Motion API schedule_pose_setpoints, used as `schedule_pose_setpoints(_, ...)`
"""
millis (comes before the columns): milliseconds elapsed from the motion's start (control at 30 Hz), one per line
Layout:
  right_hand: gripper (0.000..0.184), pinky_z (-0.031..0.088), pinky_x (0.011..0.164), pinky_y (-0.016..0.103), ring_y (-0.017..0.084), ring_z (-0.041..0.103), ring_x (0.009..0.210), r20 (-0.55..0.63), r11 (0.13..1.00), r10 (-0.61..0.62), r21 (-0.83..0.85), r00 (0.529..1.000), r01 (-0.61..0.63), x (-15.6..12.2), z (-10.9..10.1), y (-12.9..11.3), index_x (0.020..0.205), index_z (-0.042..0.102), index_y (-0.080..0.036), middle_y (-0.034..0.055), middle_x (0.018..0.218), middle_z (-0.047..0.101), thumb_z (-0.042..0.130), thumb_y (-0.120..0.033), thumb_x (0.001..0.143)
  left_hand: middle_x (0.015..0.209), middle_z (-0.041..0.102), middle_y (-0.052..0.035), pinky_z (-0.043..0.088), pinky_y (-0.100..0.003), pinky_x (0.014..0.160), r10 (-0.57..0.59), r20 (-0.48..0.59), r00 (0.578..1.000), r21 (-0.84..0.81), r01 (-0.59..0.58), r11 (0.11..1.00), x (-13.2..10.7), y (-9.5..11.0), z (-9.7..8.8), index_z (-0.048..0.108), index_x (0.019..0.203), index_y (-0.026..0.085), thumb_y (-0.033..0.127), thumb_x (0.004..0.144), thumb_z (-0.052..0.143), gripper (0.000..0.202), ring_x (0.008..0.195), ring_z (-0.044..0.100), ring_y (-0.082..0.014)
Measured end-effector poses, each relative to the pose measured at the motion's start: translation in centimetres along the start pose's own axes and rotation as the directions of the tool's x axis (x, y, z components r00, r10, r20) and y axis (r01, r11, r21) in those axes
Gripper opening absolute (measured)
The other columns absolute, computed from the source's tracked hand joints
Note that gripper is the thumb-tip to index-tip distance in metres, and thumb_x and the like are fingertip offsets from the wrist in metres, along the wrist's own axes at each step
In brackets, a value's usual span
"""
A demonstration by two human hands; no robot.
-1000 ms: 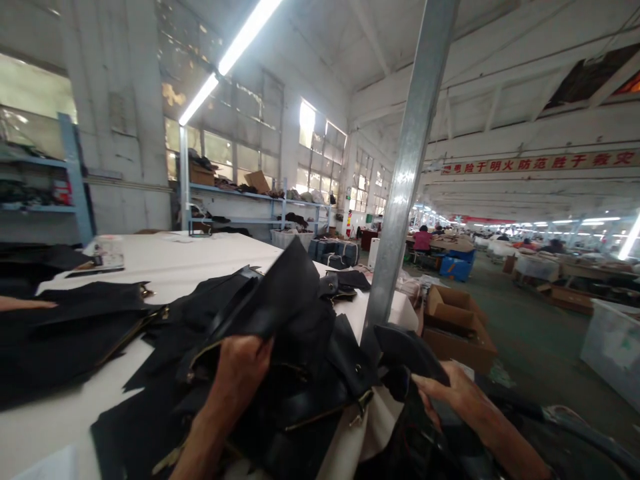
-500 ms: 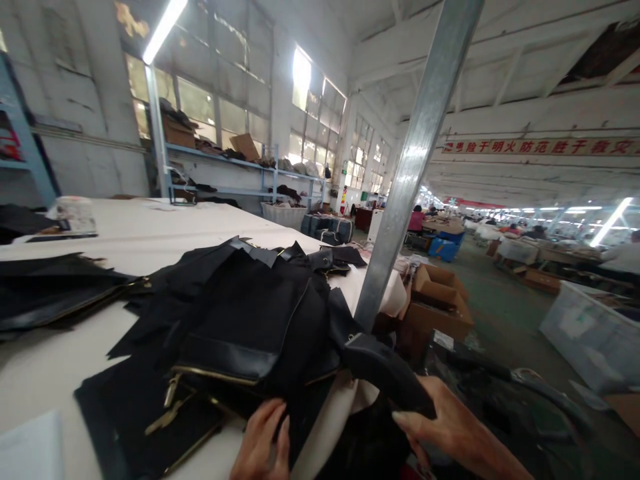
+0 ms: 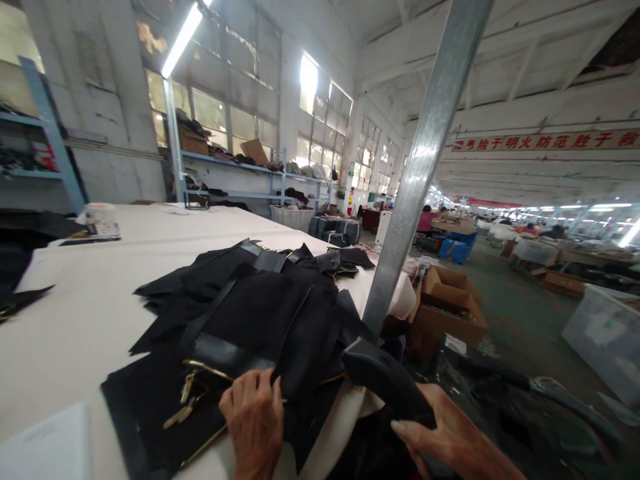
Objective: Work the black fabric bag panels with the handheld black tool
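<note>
A pile of black fabric pieces (image 3: 250,310) with leather-like trim and brass zippers lies on the white-covered table (image 3: 140,250). My left hand (image 3: 255,417) is at the near edge of the pile, its fingers curled over a black zippered panel (image 3: 233,350). Beside it hang brass zipper pulls (image 3: 180,407). On the right, my right hand (image 3: 440,427) is wrapped round a thick, curved black piece (image 3: 383,377) with a blunt end, resembling a padded handle; I cannot tell exactly what it is. Its fingertips are partly hidden below.
A slanting metal post (image 3: 415,173) rises at the table's right edge. Beyond it stand open cardboard boxes (image 3: 450,313) and a pale plastic bin (image 3: 600,340). Dark plastic-wrapped material (image 3: 490,393) is at lower right. A white block-like object (image 3: 50,443) lies at lower left.
My left hand has risen onto the zippered panel's edge. Another black zippered piece has slid away to the left. My right hand keeps its grip, and the view has turned slightly left.
</note>
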State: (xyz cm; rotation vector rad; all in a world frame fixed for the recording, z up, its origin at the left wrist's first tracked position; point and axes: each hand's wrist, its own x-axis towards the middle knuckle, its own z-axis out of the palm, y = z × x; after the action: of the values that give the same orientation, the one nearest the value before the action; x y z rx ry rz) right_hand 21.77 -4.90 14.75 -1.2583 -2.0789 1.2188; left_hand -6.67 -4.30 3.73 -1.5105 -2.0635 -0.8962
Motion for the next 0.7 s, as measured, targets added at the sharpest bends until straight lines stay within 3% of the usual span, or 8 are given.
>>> schedule_pose_setpoints(133,0.033,0.044,0.049,0.022,0.014,0.058,0.048,0.012,1.000,0.024,0.000,1.000,-0.024,-0.1,-0.2,0.2,0.088,0.058,-0.013,-0.0021,0.052,0.060,0.057,-0.045,0.084,0.073,0.062,-0.0048,0.042,-0.036,0.073,-0.059,-0.050,0.997,-0.261,0.044,0.964,2.5,-1.6,0.5,0.062,0.074,0.017,0.024,0.085,0.051,0.017,0.074,0.058,-0.0225)
schedule_pose_setpoints(233,0.037,0.046,0.053,0.024,0.016,0.059,0.052,-0.012,0.998,0.062,-0.008,0.998,-0.062,-0.2,-0.4,0.3,0.096,0.059,-0.012,-0.0011,0.056,0.062,0.058,-0.046,0.082,0.073,0.060,-0.0056,0.043,-0.034,0.069,-0.130,-0.240,0.962,-0.230,0.073,0.970,6.9,-3.5,-1.2,0.059,0.074,0.017,0.028,0.084,0.052,0.016,0.074,0.057,-0.0229)
schedule_pose_setpoints(333,0.043,0.047,0.056,0.025,0.017,0.060,0.055,-0.020,0.997,0.077,-0.020,0.997,-0.077,-0.4,-0.6,0.3,0.102,0.058,-0.011,-0.0002,0.059,0.064,0.058,-0.049,0.081,0.071,0.058,-0.0075,0.045,-0.039,0.072,-0.094,-0.509,0.856,-0.028,0.093,0.995,11.4,-4.9,-4.1,0.060,0.074,0.015,0.030,0.084,0.051,0.020,0.077,0.055,-0.0252)
schedule_pose_setpoints(400,0.042,0.048,0.057,0.026,0.017,0.060,0.055,-0.018,0.998,0.060,-0.035,0.998,-0.061,-0.4,-0.7,0.1,0.099,0.059,-0.011,-0.0003,0.058,0.063,0.056,-0.050,0.082,0.072,0.058,-0.0088,0.047,-0.044,0.077,0.048,-0.661,0.749,0.081,0.008,0.997,13.6,-4.9,-6.1,0.060,0.074,0.013,0.027,0.082,0.055,0.017,0.080,0.056,-0.0255)
schedule_pose_setpoints(500,0.040,0.047,0.057,0.025,0.016,0.059,0.051,-0.044,0.998,0.044,-0.038,0.998,-0.046,-0.4,-0.7,-0.2,0.093,0.059,-0.013,-0.0010,0.054,0.062,0.055,-0.051,0.083,0.072,0.058,-0.0074,0.046,-0.046,0.083,0.256,-0.782,0.569,0.162,-0.211,0.964,15.3,-3.1,-7.9,0.060,0.074,0.013,0.017,0.076,0.062,0.005,0.085,0.057,-0.0243)
schedule_pose_setpoints(567,0.041,0.045,0.056,0.024,0.015,0.057,0.048,-0.062,1.000,0.029,-0.010,0.998,-0.029,-0.6,-0.7,-0.4,0.087,0.058,-0.013,-0.0012,0.052,0.060,0.055,-0.054,0.083,0.073,0.059,-0.0066,0.045,-0.046,0.085,0.333,-0.795,0.506,0.169,-0.343,0.924,15.2,-1.2,-7.9,0.061,0.078,0.013,0.012,0.074,0.065,0.006,0.088,0.056,-0.0240)
schedule_pose_setpoints(600,0.041,0.044,0.055,0.024,0.014,0.057,0.048,-0.067,1.000,0.024,0.003,0.997,-0.023,-0.7,-0.8,-0.4,0.083,0.057,-0.013,-0.0010,0.051,0.060,0.054,-0.054,0.083,0.075,0.060,-0.0069,0.044,-0.046,0.086,0.368,-0.775,0.514,0.159,-0.405,0.900,14.7,-0.1,-7.3,0.061,0.081,0.013,0.011,0.074,0.065,0.008,0.089,0.056,-0.0244)
schedule_pose_setpoints(700,0.041,0.043,0.057,0.024,0.014,0.056,0.049,-0.080,0.999,0.038,0.017,0.996,-0.037,-1.3,-1.0,-0.8,0.078,0.056,-0.014,-0.0003,0.051,0.059,0.054,-0.054,0.083,0.084,0.062,-0.0102,0.044,-0.048,0.090,0.518,-0.594,0.615,0.048,-0.616,0.786,11.5,2.7,-3.8,0.062,0.089,0.009,0.006,0.079,0.058,0.011,0.095,0.055,-0.0264)
